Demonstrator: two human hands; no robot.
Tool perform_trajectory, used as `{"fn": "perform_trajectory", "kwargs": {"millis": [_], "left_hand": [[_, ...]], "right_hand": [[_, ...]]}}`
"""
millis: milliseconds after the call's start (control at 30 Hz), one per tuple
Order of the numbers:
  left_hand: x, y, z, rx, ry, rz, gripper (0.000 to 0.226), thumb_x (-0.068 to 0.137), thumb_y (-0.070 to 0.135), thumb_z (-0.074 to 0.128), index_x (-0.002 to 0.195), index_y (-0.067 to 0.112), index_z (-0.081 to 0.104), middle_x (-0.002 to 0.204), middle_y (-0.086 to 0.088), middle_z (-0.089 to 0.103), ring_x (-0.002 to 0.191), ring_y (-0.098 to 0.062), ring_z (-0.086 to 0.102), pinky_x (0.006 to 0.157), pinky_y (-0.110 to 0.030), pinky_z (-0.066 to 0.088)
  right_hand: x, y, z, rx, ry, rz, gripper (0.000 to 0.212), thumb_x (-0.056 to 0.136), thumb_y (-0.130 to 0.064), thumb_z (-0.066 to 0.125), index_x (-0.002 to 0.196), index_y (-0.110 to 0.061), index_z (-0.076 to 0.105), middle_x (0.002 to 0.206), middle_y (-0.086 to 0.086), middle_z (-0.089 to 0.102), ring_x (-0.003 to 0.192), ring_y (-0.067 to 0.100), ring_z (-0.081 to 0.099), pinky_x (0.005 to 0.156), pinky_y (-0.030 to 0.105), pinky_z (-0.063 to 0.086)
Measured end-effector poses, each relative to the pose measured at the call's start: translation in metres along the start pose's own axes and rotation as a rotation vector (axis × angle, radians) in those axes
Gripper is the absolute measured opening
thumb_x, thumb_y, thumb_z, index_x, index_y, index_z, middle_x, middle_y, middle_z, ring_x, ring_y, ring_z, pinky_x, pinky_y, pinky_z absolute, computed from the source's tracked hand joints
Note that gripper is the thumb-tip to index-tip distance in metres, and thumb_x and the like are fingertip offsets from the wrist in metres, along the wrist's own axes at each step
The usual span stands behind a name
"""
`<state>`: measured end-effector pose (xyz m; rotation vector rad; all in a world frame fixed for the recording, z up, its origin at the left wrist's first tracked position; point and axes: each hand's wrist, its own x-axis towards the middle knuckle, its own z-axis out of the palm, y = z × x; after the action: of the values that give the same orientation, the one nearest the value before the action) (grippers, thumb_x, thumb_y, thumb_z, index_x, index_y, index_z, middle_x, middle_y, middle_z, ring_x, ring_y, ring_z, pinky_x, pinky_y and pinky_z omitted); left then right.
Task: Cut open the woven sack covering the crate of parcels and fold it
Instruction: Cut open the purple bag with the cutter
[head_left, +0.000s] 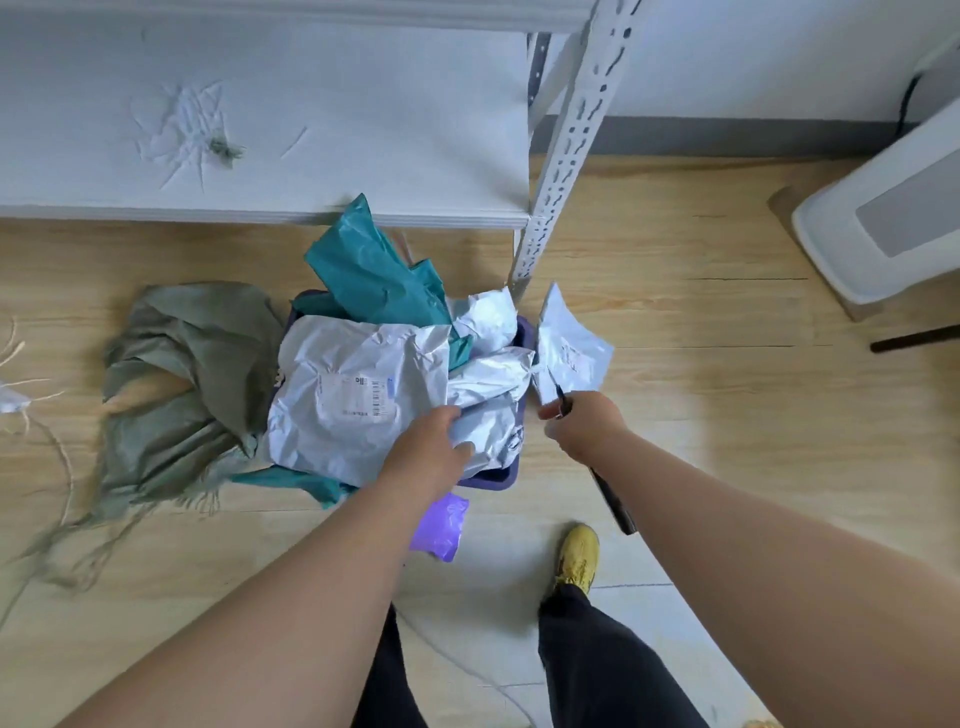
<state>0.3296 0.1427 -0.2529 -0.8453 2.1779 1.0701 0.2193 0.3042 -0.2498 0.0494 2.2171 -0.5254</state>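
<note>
Gripping a crumpled silver parcel (485, 415), the fingers (457, 449) of the left hand (428, 447) curl closed over its near edge, at the front of a purple crate (491, 475). The right hand (584, 423) is closed around a dark-handled cutting tool (613, 501), either scissors or a knife; its tip sits against a small silver parcel (569, 351) that stands just outside the crate's right wall, while its handle trails back under the forearm.

Heaped above the crate's rim are several parcels: a large silver mailer (353, 395) with a printed label lies on top at the left, more crumpled silver bags (485, 314) sit at the back right, and teal plastic bags (369, 270) rise at the back and also poke out at the front left corner. A small purple bag (441, 527) lies on the floor just in front of the crate.

Off the crate, the grey-green woven sack (184, 384) lies bunched on the wooden floor (701, 389), touching the crate's left side, with frayed strands trailing toward the camera.

Behind the crate runs the edge of a low white shelf (311, 130) scattered with loose threads, and its perforated metal post (566, 156) stands at the crate's back right corner. Open floor stretches to the right, up to a white appliance (883, 218). The person's dark trousers and a yellow shoe (576, 556) are below.
</note>
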Motion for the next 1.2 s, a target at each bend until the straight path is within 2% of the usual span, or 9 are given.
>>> {"fn": "perform_trajectory", "kwargs": {"millis": [167, 333, 533, 633, 733, 867, 967, 1100, 1200], "left_hand": [[0.016, 0.070, 0.076, -0.107, -0.010, 0.015, 0.044, 0.093, 0.029, 0.056, 0.135, 0.022, 0.049, 0.137, 0.001, 0.052, 0.118, -0.019, 0.054, 0.097, -0.033, 0.045], [0.042, 0.081, 0.120, -0.103, -0.064, -0.011, 0.044, 0.093, 0.027, 0.055, 0.136, 0.024, 0.049, 0.140, 0.004, 0.050, 0.123, -0.016, 0.052, 0.103, -0.032, 0.041], [0.125, 0.080, 0.139, -0.132, 0.106, -0.006, 0.040, 0.095, 0.018, 0.047, 0.135, 0.026, 0.050, 0.137, 0.003, 0.052, 0.121, -0.017, 0.052, 0.102, -0.036, 0.041], [0.159, 0.077, 0.152, -0.235, 0.210, 0.015, 0.040, 0.097, 0.014, 0.044, 0.134, 0.025, 0.051, 0.137, 0.005, 0.053, 0.121, -0.015, 0.052, 0.101, -0.034, 0.042], [0.179, 0.072, 0.166, -0.315, 0.299, 0.024, 0.040, 0.097, 0.012, 0.040, 0.131, 0.029, 0.053, 0.134, 0.008, 0.053, 0.118, -0.013, 0.053, 0.096, -0.029, 0.044], [0.194, 0.068, 0.179, -0.398, 0.357, 0.049, 0.039, 0.096, 0.012, 0.039, 0.125, 0.033, 0.056, 0.127, 0.011, 0.055, 0.111, -0.011, 0.056, 0.091, -0.039, 0.050], [0.198, 0.055, 0.186, -0.450, 0.408, 0.027, 0.040, 0.094, 0.006, 0.039, 0.121, 0.028, 0.059, 0.124, 0.010, 0.059, 0.110, -0.009, 0.057, 0.093, -0.029, 0.047], [0.198, 0.043, 0.193, -0.513, 0.412, 0.016, 0.043, 0.090, 0.002, 0.040, 0.122, 0.024, 0.060, 0.121, 0.012, 0.062, 0.112, -0.009, 0.058, 0.097, -0.035, 0.046], [0.199, 0.040, 0.193, -0.494, 0.397, -0.001, 0.044, 0.090, 0.003, 0.040, 0.121, 0.027, 0.060, 0.122, 0.012, 0.062, 0.113, -0.010, 0.058, 0.098, -0.035, 0.046]], "right_hand": [[0.024, 0.058, -0.050, 0.197, -0.065, 0.028, 0.024, 0.088, -0.009, 0.052, 0.107, -0.014, 0.066, 0.098, 0.005, 0.071, 0.062, 0.014, 0.062, 0.054, 0.022, 0.048], [0.071, 0.091, -0.041, 0.356, -0.103, 0.087, 0.035, 0.090, -0.003, 0.046, 0.120, -0.013, 0.059, 0.109, 0.007, 0.062, 0.072, 0.021, 0.063, 0.072, 0.035, 0.058], [0.158, 0.090, 0.013, 0.755, -0.227, 0.172, 0.054, 0.089, 0.004, 0.048, 0.138, -0.018, 0.046, 0.115, 0.003, 0.046, 0.076, 0.018, 0.064, 0.066, 0.031, 0.058], [0.207, 0.084, 0.034, 0.668, -0.215, 0.109, 0.060, 0.086, 0.004, 0.051, 0.139, -0.022, 0.045, 0.106, 0.000, 0.048, 0.078, 0.014, 0.064, 0.059, 0.024, 0.056], [0.250, 0.076, 0.048, 0.489, -0.154, 0.015, 0.066, 0.082, 0.006, 0.052, 0.139, -0.026, 0.046, 0.104, 0.000, 0.047, 0.095, 0.023, 0.062, 0.066, 0.030, 0.058], [0.282, 0.079, 0.061, 0.509, -0.175, 0.045, 0.056, 0.084, 0.005, 0.049, 0.132, -0.024, 0.055, 0.115, 0.004, 0.056, 0.073, 0.017, 0.065, 0.055, 0.025, 0.055], [0.286, 0.082, 0.071, 0.569, -0.238, 0.100, 0.042, 0.086, 0.002, 0.044, 0.120, -0.019, 0.059, 0.093, 0.007, 0.067, 0.056, 0.012, 0.066, 0.048, 0.020, 0.052], [0.285, 0.086, 0.075, 0.547, -0.326, 0.115, 0.034, 0.082, 0.009, 0.038, 0.100, -0.009, 0.061, 0.087, 0.011, 0.066, 0.061, 0.017, 0.066, 0.069, 0.033, 0.060], [0.272, 0.093, 0.072, 0.601, -0.223, 0.139, 0.038, 0.085, 0.009, 0.038, 0.113, -0.009, 0.056, 0.091, 0.010, 0.061, 0.065, 0.018, 0.062, 0.065, 0.029, 0.057]]}}
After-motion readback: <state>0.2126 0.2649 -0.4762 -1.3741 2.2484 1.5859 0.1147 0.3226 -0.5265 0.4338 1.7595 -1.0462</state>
